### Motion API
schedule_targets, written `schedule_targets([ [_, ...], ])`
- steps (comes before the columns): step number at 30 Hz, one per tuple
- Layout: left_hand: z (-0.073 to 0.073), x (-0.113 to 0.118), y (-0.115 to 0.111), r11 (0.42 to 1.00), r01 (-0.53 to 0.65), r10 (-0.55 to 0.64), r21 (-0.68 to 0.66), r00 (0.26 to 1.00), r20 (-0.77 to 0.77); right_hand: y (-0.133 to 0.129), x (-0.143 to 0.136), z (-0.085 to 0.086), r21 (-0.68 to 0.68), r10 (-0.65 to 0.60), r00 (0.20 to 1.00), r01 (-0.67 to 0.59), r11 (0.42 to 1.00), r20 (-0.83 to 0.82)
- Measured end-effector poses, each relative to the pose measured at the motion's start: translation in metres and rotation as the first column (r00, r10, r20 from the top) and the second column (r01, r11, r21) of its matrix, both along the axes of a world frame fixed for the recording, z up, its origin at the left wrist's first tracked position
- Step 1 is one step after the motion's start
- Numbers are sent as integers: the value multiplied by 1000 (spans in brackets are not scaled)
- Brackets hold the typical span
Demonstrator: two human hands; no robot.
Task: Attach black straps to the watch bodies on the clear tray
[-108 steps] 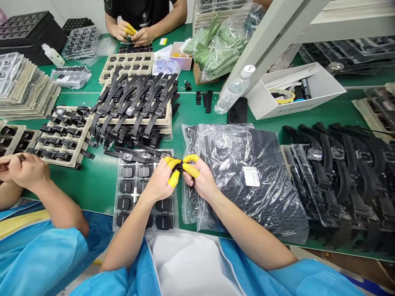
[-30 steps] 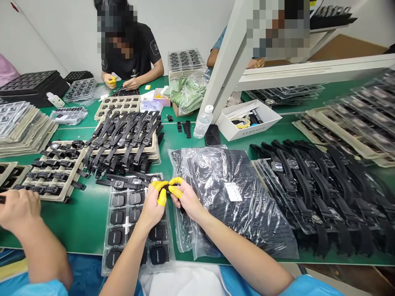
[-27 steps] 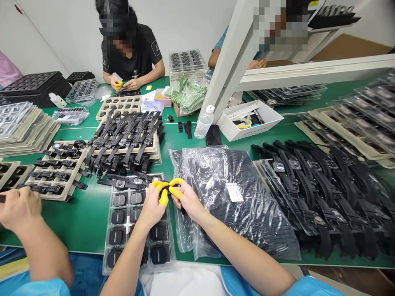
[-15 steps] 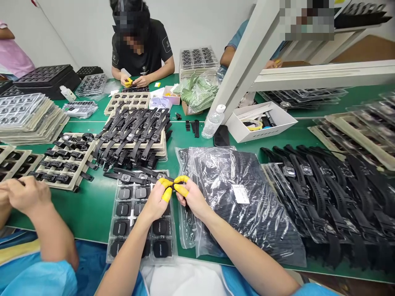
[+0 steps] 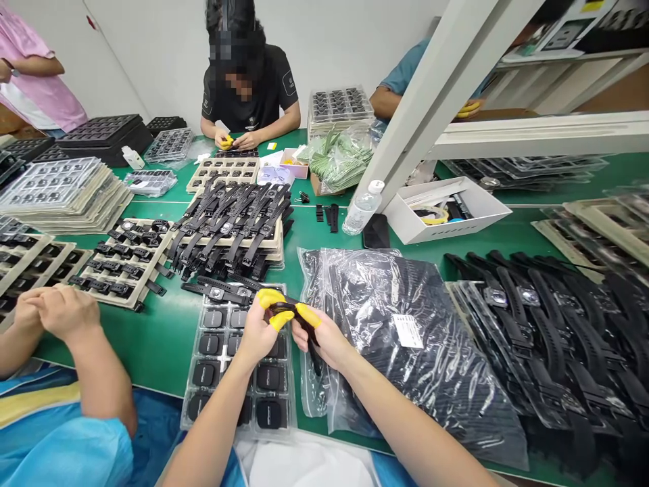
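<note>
While above the clear tray (image 5: pixel 238 379) of black modules, left hand (image 5: pixel 258 331) and right hand (image 5: pixel 324 338), yellow-capped fingertips pinching one black watch strap (image 5: pixel 291 314) between them, just left of the bagged straps (image 5: pixel 405 338).

Matt black rubbery watch strap (image 5: pixel 294 316) pinched between left hand (image 5: pixel 259 331) and right hand (image 5: pixel 324 336), both in smooth yellow latex fingertip covers. Glossy crinkled clear plastic bag (image 5: pixel 405 338) at 3 o'clock of the hands; shiny clear plastic blister tray (image 5: pixel 238 368) at 7 o'clock. Matt green table mat (image 5: pixel 152 338) beneath.
</note>
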State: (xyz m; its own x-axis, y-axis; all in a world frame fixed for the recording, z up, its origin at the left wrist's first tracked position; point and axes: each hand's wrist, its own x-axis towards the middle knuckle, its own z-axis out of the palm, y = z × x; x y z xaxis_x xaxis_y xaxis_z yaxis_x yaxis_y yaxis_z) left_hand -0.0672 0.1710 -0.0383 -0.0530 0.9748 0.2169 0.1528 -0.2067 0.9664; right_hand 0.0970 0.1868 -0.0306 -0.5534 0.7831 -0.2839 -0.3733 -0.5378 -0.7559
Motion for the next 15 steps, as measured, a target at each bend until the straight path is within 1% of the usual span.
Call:
schedule_targets([
  [3, 4, -1, 2, 999, -14, 20, -33, 979, 204, -2, -2, -2, 33, 103, 994, -104, 994, 45],
  [4, 6, -2, 3, 998, -39, 52, -53, 961, 271, -2, -2, -3, 54, 136, 988, -140, 989, 73],
  [6, 10, -8, 5, 984, -158, 178, -83, 909, 378, -2, -1, -3, 76, 221, 968, -231, 970, 120],
  [8, 15, -18, 9, 950, -294, 310, -106, 837, 452, -2, 0, -3, 66, 315, 938, -327, 943, 146],
  [10, 21, -30, 12, 909, -399, 404, -122, 769, 495, -1, 3, -4, 63, 360, 916, -376, 925, 177],
  [12, 27, -42, 15, 860, -494, 484, -128, 709, 513, 0, 6, -4, 76, 343, 913, -367, 927, 221],
  [13, 29, -47, 15, 835, -535, 517, -128, 685, 512, 1, 7, -5, 86, 309, 920, -337, 938, 239],
  [14, 31, -49, 15, 823, -553, 537, -132, 679, 501, 2, 7, -5, 98, 258, 933, -289, 952, 250],
  [15, 31, -50, 15, 832, -536, 533, -146, 697, 480, 3, 7, -5, 113, 193, 948, -227, 967, 252],
])
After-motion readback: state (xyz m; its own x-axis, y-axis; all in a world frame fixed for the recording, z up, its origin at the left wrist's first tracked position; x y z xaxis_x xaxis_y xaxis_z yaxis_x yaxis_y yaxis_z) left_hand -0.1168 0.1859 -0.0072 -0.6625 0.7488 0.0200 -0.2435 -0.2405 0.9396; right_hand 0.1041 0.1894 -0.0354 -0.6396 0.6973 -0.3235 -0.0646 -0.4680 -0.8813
